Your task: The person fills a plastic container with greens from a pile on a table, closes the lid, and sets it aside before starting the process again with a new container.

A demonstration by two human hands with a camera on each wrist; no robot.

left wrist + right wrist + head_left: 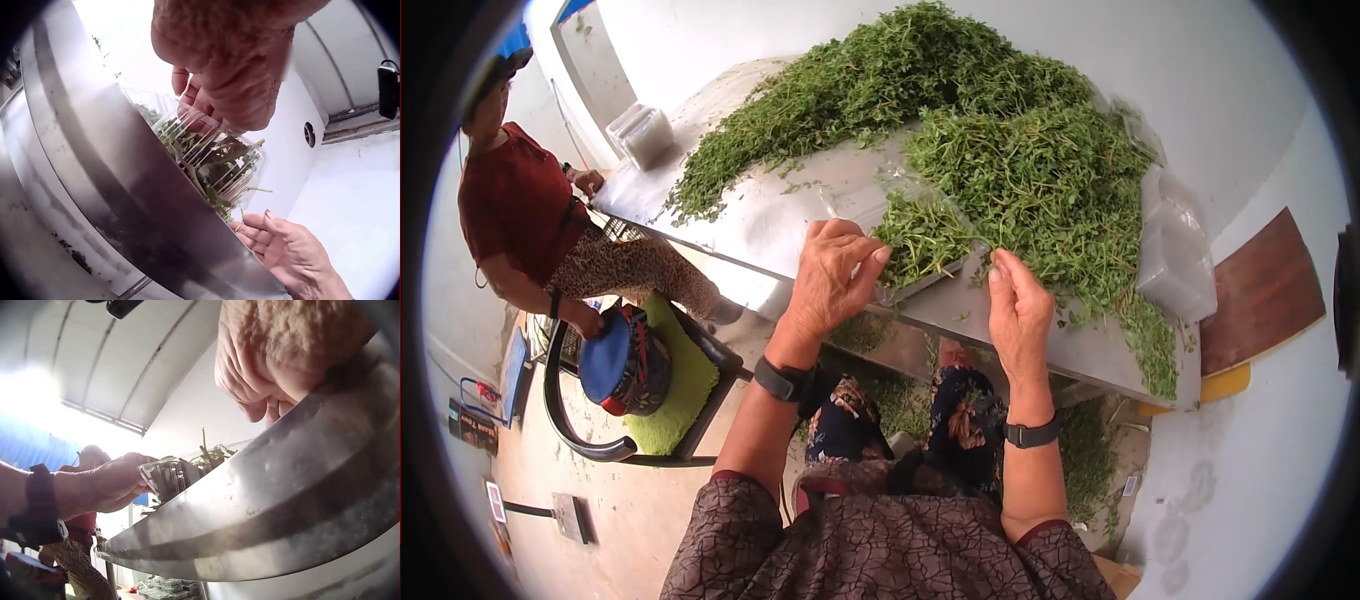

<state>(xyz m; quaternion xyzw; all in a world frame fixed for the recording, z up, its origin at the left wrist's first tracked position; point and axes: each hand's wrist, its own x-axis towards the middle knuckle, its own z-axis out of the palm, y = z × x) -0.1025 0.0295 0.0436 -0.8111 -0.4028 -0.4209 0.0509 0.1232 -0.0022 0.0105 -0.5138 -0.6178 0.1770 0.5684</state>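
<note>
A clear plastic box (247, 178) full of leafy green sprigs (920, 238) sits at the table's near edge. My left hand (835, 275) grips the box's left end, its fingertips showing through the clear wall in the left wrist view. From the right wrist view, the same left hand (115, 481) is at the box's end. Beside the box's right corner is my right hand (1020, 310), fingers loosely bent and thumb apart. In the left wrist view, the fingertips of that right hand (290, 253) are close to stems poking out of the box.
A large heap of green sprigs (1000, 160) covers the back and right of the metal table (800, 215). Stacked clear boxes (1175, 255) stand at right, more boxes (640, 135) at far left. Another person (530, 210) stands left, near a chair (690, 385) holding a blue-topped object (615, 360).
</note>
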